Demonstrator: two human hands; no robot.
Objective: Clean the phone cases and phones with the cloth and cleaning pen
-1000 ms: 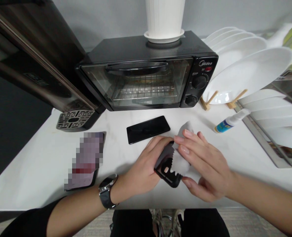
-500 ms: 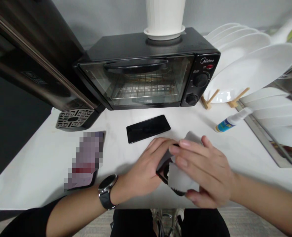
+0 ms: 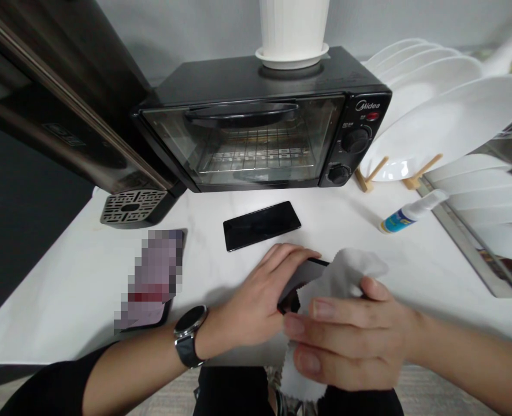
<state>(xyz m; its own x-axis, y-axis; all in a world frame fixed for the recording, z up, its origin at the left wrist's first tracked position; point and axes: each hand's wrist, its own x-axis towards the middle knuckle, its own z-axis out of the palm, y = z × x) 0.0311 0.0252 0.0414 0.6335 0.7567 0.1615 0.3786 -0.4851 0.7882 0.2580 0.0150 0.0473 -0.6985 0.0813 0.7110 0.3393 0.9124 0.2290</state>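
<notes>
The black phone sits low over the counter near its front edge, your left hand with its fingers clamped on the phone's edge. Your right hand pinches the white cloth draped over it. Another phone lies just behind, by the toaster oven.

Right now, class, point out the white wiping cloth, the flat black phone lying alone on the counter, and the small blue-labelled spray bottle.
White wiping cloth (image 3: 347,274), head view, upper fold.
Flat black phone (image 3: 262,225), head view, screen centre.
Small blue-labelled spray bottle (image 3: 397,220), head view, label.
</notes>
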